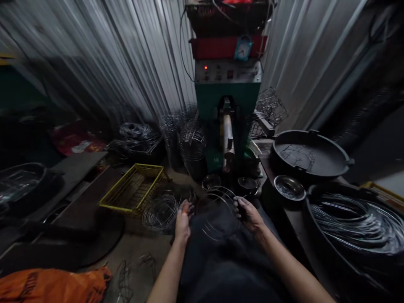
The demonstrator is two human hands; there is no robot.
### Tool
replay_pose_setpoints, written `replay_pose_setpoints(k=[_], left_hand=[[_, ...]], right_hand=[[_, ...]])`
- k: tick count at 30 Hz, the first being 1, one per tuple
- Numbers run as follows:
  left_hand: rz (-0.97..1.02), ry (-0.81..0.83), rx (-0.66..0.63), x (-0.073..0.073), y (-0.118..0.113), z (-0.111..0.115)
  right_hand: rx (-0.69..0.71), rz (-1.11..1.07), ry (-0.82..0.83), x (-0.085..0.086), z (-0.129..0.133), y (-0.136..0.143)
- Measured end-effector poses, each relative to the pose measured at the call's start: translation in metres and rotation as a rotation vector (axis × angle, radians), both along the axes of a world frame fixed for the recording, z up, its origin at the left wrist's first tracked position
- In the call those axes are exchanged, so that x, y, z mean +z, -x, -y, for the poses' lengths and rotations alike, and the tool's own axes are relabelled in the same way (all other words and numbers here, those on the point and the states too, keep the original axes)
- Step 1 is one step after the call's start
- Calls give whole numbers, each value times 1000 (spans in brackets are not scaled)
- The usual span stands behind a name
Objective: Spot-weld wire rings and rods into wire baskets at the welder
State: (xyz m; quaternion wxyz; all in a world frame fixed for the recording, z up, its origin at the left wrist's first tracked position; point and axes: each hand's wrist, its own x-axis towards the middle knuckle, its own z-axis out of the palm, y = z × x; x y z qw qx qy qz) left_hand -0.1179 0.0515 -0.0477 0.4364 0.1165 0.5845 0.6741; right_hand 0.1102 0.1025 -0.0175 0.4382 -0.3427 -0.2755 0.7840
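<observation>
Over my lap are several thin wire rings [221, 187], roughly upright. My right hand [248, 212] is closed on their right edge, thumb and fingers pinching the wire. My left hand [183, 219] is at the left of the rings with its fingers curled closed. An orange patch shows at its fingertips, and what it grips is too dark to make out. Just left of that hand lies a loose bundle of wire rings [160, 213]. Straight ahead stands a green machine [208, 99] with a pale cylindrical arm [227, 132] pointing toward me.
A yellow wire basket [134, 209] sits left. Two small bowls [212, 182] [248, 185] are below the machine. To the right are a black pan [328, 158], a metal bowl [289, 187] and a tub of wire rings [356, 223]. An orange sack [53, 286] lies lower left.
</observation>
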Motion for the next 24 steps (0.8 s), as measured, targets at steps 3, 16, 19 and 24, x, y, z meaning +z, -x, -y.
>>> replay_pose_setpoints(k=[3, 16, 19, 24], left_hand=[[-230, -25, 45, -1, -19, 9], [-49, 29, -593, 30, -104, 30], [-38, 25, -593, 23, -111, 31], [-40, 50, -584, 20, -123, 28]], right_hand=[[-80, 102, -64, -5, 9, 7], [-340, 1279, -750, 27, -12, -145], [-590, 1740, -466, 46, -36, -251], [-508, 2124, 111, 52, -51, -351]])
